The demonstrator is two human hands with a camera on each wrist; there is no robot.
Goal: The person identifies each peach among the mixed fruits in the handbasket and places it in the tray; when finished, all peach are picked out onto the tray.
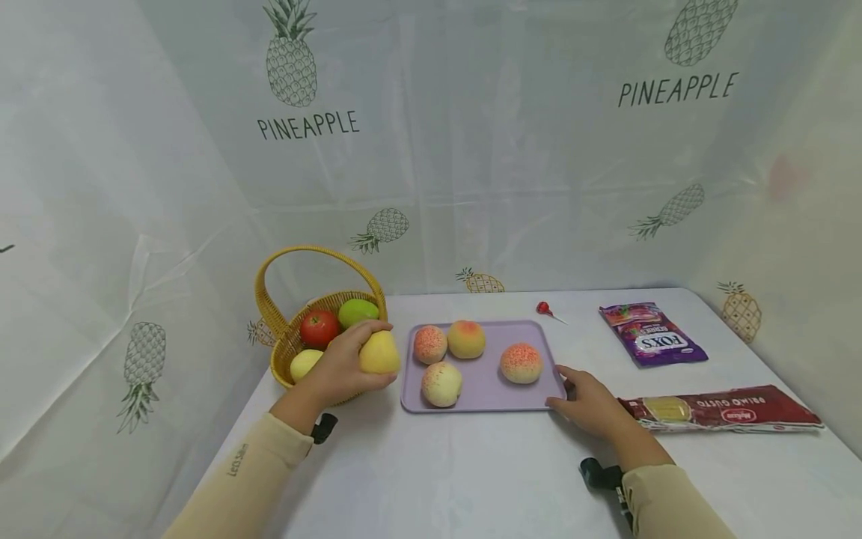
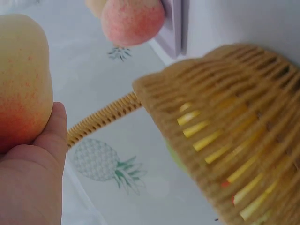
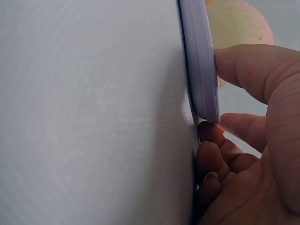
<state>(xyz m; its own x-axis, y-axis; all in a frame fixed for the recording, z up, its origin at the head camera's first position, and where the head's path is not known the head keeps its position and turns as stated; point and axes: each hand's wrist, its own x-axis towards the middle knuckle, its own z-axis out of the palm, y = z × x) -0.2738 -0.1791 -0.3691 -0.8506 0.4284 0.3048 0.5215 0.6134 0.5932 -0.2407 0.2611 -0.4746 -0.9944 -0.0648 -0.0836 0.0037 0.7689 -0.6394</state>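
My left hand [image 1: 343,367] holds a yellow peach [image 1: 380,353] in front of the wicker basket [image 1: 286,346], to the left of the tray. In the left wrist view this peach [image 2: 21,79] shows a red blush, and the thumb lies along its side. My right hand [image 1: 589,402] grips the lilac tray [image 1: 481,395] at its near right corner. The right wrist view has the thumb [image 3: 239,68] over the tray's rim [image 3: 202,65] and the other fingers curled at its edge. Several peaches lie on the tray, one of them a reddish peach [image 1: 521,364] at the right.
A red fruit [image 1: 319,329], a green fruit [image 1: 358,311] and a pale yellow fruit [image 1: 305,364] sit in the basket. Behind the tray lies a red lollipop [image 1: 544,308]. A purple candy bag [image 1: 653,335] and a long red pasta packet [image 1: 734,410] lie at the right.
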